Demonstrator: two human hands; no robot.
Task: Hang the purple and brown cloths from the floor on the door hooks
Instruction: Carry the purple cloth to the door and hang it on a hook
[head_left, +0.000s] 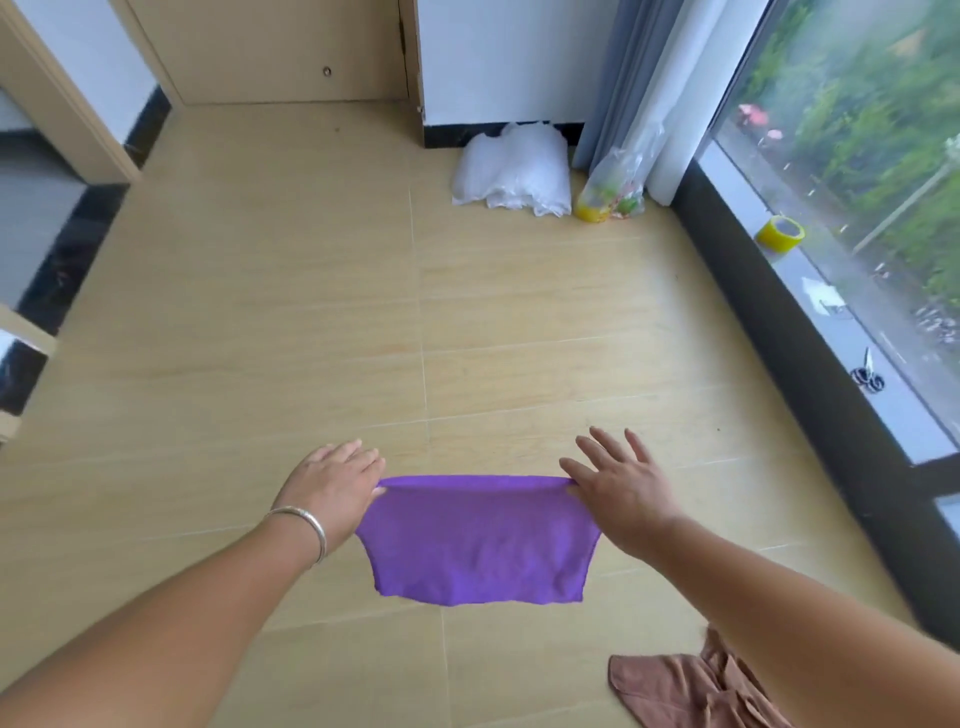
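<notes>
Both hands, left hand and right hand, pinch purple cloth top corners taut; keep edge spread, carry to far door hooks, unseen.

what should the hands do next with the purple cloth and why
Probably carry the purple cloth toward the door ahead. The left hand and right hand each pinch a top corner, so it hangs spread and off the floor, while the brown cloth lies on the floor.
</notes>
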